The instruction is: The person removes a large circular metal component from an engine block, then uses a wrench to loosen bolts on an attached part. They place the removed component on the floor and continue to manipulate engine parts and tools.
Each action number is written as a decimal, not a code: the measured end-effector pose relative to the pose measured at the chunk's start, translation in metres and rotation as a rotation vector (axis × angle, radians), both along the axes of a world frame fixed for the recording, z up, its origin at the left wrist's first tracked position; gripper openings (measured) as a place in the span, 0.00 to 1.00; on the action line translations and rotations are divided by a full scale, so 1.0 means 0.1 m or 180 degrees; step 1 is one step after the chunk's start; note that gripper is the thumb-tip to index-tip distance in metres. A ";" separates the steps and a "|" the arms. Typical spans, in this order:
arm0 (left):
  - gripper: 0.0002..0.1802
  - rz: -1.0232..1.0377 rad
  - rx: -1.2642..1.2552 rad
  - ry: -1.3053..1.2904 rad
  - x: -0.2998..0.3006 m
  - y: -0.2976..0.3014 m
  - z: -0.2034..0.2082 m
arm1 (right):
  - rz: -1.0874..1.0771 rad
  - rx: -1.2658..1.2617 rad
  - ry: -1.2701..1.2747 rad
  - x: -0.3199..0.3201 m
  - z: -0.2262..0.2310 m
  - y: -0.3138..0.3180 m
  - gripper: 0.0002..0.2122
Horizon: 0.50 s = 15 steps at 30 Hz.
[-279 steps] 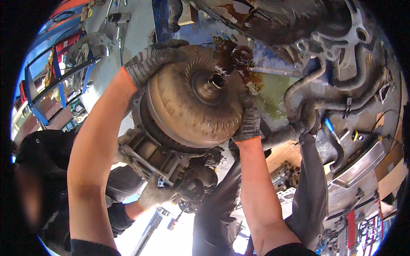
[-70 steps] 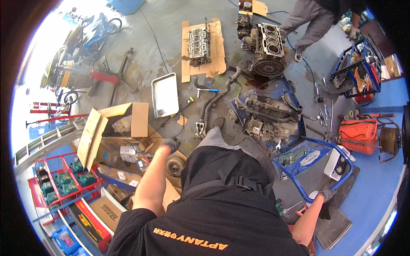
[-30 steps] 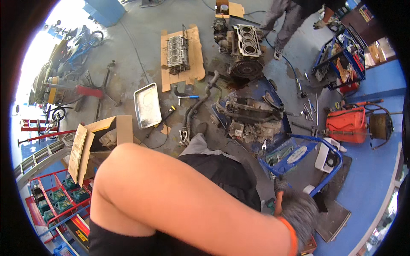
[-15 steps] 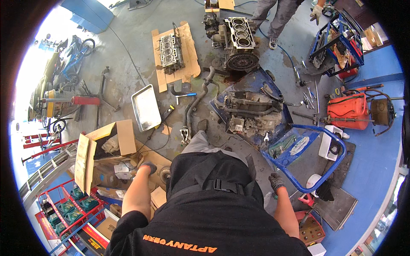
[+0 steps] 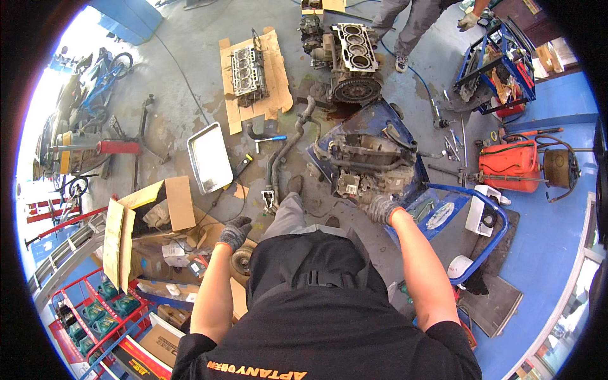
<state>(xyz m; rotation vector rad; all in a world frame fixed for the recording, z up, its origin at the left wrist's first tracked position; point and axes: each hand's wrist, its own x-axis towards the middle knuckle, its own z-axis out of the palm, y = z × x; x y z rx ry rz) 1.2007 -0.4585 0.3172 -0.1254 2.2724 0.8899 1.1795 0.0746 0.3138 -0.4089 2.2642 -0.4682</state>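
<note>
My right hand (image 5: 380,209), in a grey work glove, reaches to the near edge of a dirty metal gearbox housing (image 5: 373,157). Its fingers are curled, and whatever they may hold is hidden. The housing rests on a blue cart (image 5: 411,126). My left hand (image 5: 235,233), gloved too, hangs closed beside my left leg, with nothing visible in it. Just below it is a round metal part (image 5: 242,260) on cardboard. An open cardboard box (image 5: 180,204) stands to its left.
An engine block (image 5: 356,60) and a cylinder head (image 5: 247,71) stand ahead. A metal tray (image 5: 211,158), a blue-handled tool (image 5: 273,138) and a hose (image 5: 297,130) lie on the floor. A tool cart (image 5: 497,66) and red tank (image 5: 510,166) are right; a co-worker's gloved hand (image 5: 468,22) shows beyond.
My right hand has moved forward and left to the housing's edge, where a wrench showed before. My left hand has risen slightly forward and right. The view has shifted a little.
</note>
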 end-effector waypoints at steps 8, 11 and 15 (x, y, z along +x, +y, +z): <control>0.20 -0.0399 -0.0826 -0.0134 0.22 -0.77 -0.45 | -0.0612 0.0520 -0.2462 1.51 -0.36 0.64 0.11; 0.21 -0.0380 -0.0930 -0.0620 0.42 -1.08 -0.71 | 0.0891 0.0621 -0.2018 2.04 -0.30 0.88 0.15; 0.19 -0.0365 -0.0737 -0.0900 0.46 -1.24 -0.90 | 0.0353 0.0543 -0.2337 1.99 0.10 0.67 0.14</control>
